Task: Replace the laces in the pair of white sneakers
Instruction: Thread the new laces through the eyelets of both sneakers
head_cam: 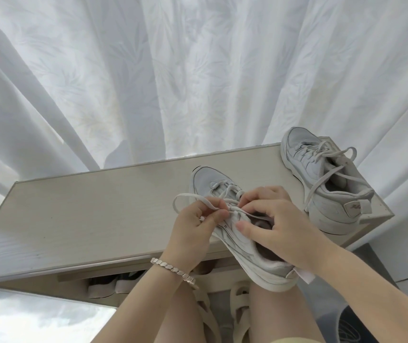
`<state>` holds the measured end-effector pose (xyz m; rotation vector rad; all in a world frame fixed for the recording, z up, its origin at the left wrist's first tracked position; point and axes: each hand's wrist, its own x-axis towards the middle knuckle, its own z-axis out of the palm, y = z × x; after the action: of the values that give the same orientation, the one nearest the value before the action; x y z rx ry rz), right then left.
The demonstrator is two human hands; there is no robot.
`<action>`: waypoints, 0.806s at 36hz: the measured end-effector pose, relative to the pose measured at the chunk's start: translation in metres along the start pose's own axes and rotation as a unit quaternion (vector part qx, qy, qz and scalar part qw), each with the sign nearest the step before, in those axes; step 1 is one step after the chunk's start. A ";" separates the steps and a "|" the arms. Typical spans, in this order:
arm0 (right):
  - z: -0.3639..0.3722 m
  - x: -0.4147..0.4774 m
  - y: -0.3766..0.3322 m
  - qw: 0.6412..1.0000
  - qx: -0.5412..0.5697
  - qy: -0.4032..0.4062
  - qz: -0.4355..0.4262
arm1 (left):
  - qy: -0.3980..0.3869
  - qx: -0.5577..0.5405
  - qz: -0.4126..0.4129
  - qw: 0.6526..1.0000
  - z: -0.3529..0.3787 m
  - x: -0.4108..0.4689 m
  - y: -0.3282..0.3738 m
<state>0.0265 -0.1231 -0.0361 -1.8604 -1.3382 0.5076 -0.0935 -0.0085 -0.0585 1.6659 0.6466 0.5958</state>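
Note:
A white sneaker [225, 184] lies toe-away across the front edge of a pale wooden cabinet top [94, 214], its heel overhanging above my knee. My left hand [195, 226] pinches the white lace [188, 196] near the upper eyelets; a loop of it arcs out to the left. My right hand [272, 219] grips the tongue area, thumb pressed on the shoe's side, fingers curled at the lace crossing. The second white sneaker [321, 169] stands at the cabinet's far right corner, its laces threaded and hanging loose.
A white patterned curtain [198, 70] hangs right behind the cabinet. Below its top, an open shelf holds other shoes [109, 285]. My bare knees and beige sandals [240, 308] sit under the hands. A bracelet circles the left wrist.

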 end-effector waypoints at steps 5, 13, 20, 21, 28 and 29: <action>0.001 0.000 0.002 1.000 -0.006 -0.016 -0.011 | -0.027 0.008 0.026 0.999 -0.003 0.000 -0.003; 0.002 -0.003 0.007 0.999 -0.023 -0.021 -0.037 | -0.051 -0.036 0.043 0.997 -0.003 -0.002 0.002; -0.001 -0.002 0.004 0.998 -0.001 0.055 -0.011 | 0.043 -0.031 0.077 0.996 0.006 -0.004 0.005; -0.002 -0.002 0.004 0.998 0.000 0.066 -0.013 | 0.050 -0.026 0.077 0.995 0.007 -0.005 0.006; -0.008 -0.001 -0.002 0.997 -0.043 0.049 -0.034 | 0.074 0.021 0.031 0.997 0.007 -0.010 0.010; -0.008 0.000 -0.003 0.997 -0.051 0.050 -0.032 | 0.068 0.026 0.021 0.997 0.006 -0.011 0.010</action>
<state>0.0299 -0.1257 -0.0285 -1.8941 -1.3745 0.3149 -0.0959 -0.0221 -0.0502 1.7023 0.7314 0.7323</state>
